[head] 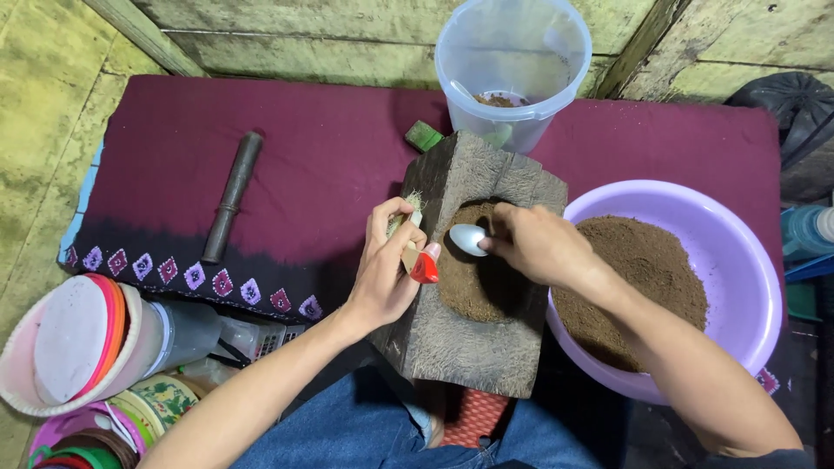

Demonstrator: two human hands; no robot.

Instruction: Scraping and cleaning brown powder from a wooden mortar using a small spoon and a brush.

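Powder [473, 278], brown and finely ground, fills the oval hollow of a rough, grey-brown wooden mortar block [452, 343] that lies directly under both hands. The right hand [534, 243] is closed around the handle of a metal spoon [469, 239], whose shiny bowl hangs just above the powder, between the two hands. The left hand [387, 265] is clamped on a small brush [415, 247] with a red handle end and pale bristles, held at the block's left edge, close to the spoon but not touching it. Just right of the right hand sits a lilac plastic basin [747, 260] holding a heap of the same brown powder. Beyond the hands stands a clear plastic bucket [512, 69] with a little brown residue at its bottom, and a small green block [423, 135] lies beside it. Well to the left of the left hand a dark pestle [231, 196] lies on a maroon cloth [287, 156] with a patterned border. Stacked plastic lids and containers [87, 339] crowd near the left forearm. Worn, greenish wooden planks [52, 104] surround the cloth.
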